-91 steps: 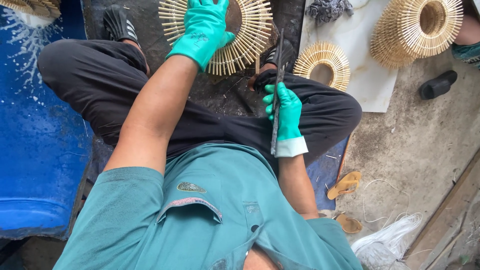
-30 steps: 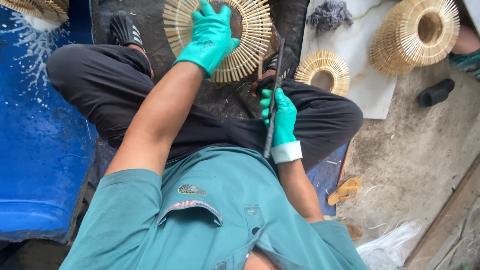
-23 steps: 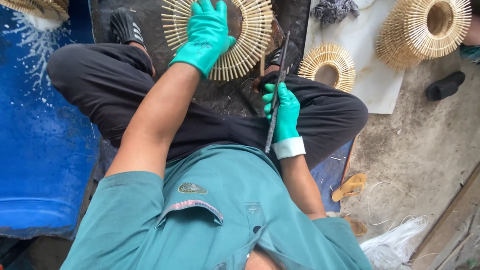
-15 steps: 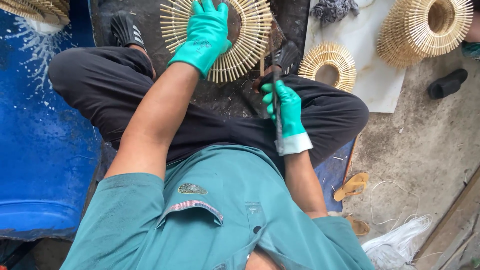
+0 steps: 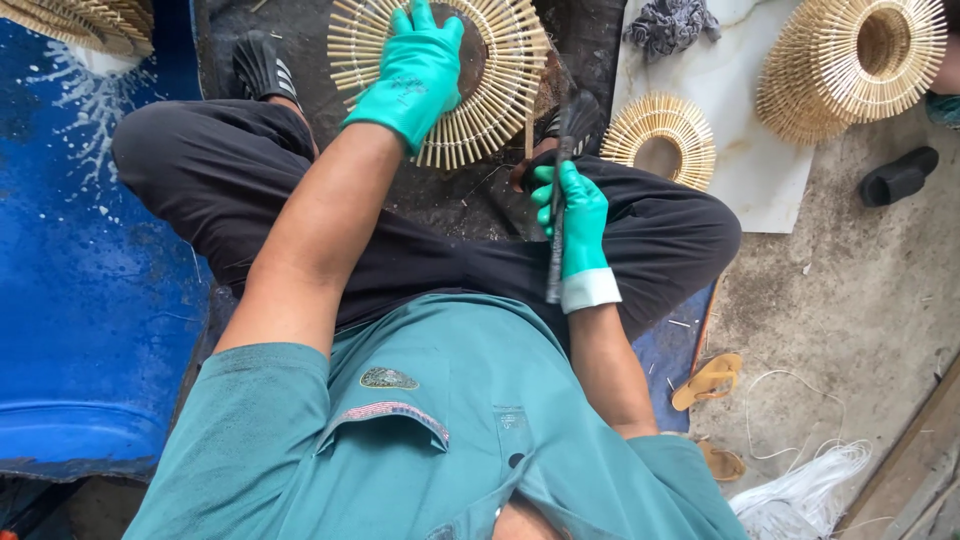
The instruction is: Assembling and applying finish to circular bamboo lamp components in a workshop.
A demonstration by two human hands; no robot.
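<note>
Head view only. Your left hand lies flat with fingers spread on the round bamboo-stick ring, which rests on the dark floor at the far side, in front of your crossed legs. Your right hand is closed around a long dark blade, held almost upright, with its tip near the right edge of the ring.

Risk, as I judge it: the blade stands close to your knee and to the left glove. If it slips off a thin stick, it can cut the glove or your leg. If you press the ring unevenly, it may turn and some sticks may break or come loose.

To the right, a smaller ring and a bigger cone-shaped one lie on a white board, well apart from the blade.
</note>
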